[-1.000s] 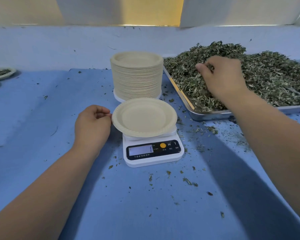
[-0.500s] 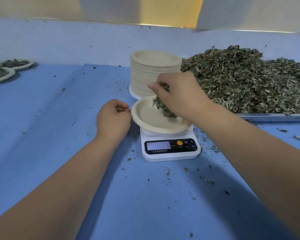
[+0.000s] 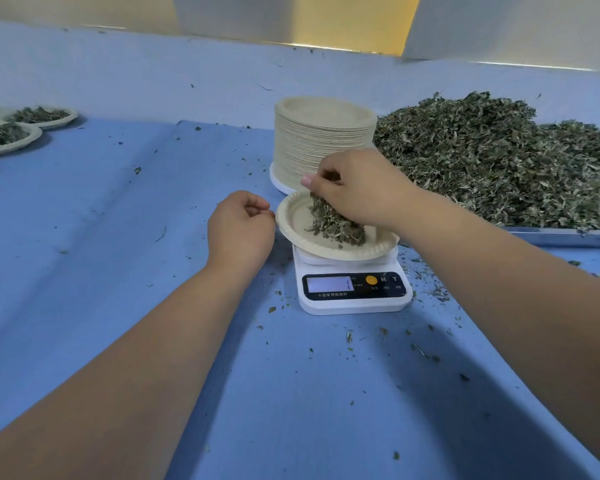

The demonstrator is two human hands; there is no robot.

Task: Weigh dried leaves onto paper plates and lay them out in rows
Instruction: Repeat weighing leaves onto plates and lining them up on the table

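1. The right hand's fingers are curled down around a clump of dried leaves, with the thumb pressed in from the near side. The bottom of the clump rests on the paper plate.
2. The left hand's fingers are curled in against the palm and hold nothing that shows. The hand sits on the blue cloth just beside the plate's left rim; whether it touches the rim cannot be told.
3. The plate lies on a white kitchen scale, overhanging it on both sides. The digits on the scale's display are too faint to read.
4. Directly behind the scale stands a tall stack of paper plates.
5. To the right, a large heap of dried leaves fills a metal tray.
6. At the far left edge, filled plates lie close together on the cloth.
7. Leaf crumbs are scattered around the scale.
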